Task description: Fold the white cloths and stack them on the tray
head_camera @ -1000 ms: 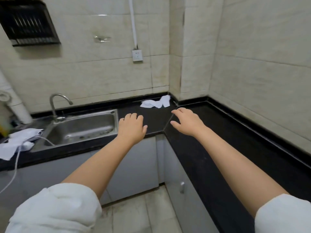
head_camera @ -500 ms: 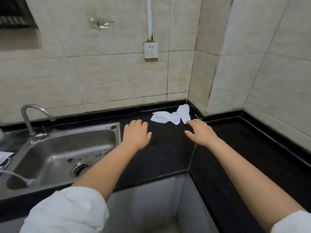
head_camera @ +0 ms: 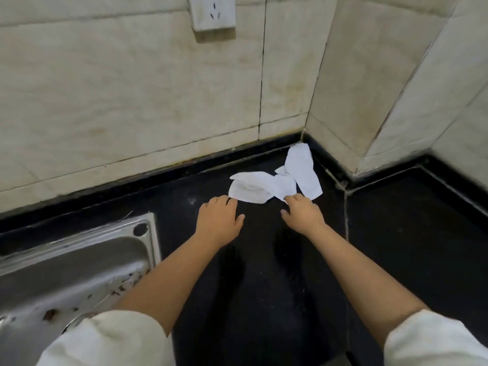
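Crumpled white cloths (head_camera: pixel 274 182) lie on the black countertop (head_camera: pixel 264 260) in the corner by the tiled wall. One strip (head_camera: pixel 302 169) runs back toward the corner. My left hand (head_camera: pixel 217 220) reaches over the counter with its fingertips at the near left edge of the cloths, fingers relaxed. My right hand (head_camera: pixel 302 211) has its fingertips on the cloths' near right edge; whether they pinch the fabric is not visible. No tray is in view.
A steel sink (head_camera: pixel 71 270) is set into the counter at the lower left. A wall socket (head_camera: pixel 212 13) sits on the tiles above. A tiled pillar (head_camera: pixel 369 88) juts out at the right, and the counter continues beyond it.
Both hands have moved forward to the cloths' near edge. The view has moved closer and tilted down, so the tap is out of frame.
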Available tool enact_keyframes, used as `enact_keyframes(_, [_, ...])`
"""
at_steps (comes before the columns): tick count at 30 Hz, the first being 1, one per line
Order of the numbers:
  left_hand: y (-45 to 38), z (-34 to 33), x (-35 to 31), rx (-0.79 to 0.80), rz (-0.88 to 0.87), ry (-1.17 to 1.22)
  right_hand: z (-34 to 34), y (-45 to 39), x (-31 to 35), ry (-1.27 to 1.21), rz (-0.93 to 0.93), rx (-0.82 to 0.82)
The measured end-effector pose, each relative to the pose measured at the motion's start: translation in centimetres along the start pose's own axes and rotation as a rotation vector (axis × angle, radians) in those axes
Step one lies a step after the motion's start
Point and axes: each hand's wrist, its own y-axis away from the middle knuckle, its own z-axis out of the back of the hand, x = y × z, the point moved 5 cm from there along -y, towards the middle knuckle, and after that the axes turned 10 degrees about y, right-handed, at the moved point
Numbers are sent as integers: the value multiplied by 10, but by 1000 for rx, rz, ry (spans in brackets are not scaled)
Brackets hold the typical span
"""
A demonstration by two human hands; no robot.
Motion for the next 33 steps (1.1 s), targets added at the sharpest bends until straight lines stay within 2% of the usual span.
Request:
enact_keyframes(7, [-49,-41,24,102,61,21,-50,-87,-1,75,-77,-13])
enact_keyframes(15, [-80,-60,14,66,67,74,-57,-106,-9,166,48,-21])
enact_keyframes(21, [-76,-54,-2,-46,36,108,-4,-46,4,-205,268,-18])
enact_keyframes(23, [-68,-46,-13,-90,-81,138,17,-9,2,-301,300,-15])
enact_keyframes(26, [-44,-37,-32,-191,-349,181,48,43,-11,-407,249,-54])
enact_keyframes(30, [5,-31,-71,-59,-615,452,70,102,-38,-557,72,-58])
enact_keyframes(33, [44,-34,-114,-48,-847,503,73,147,-59,-597,-55,-11])
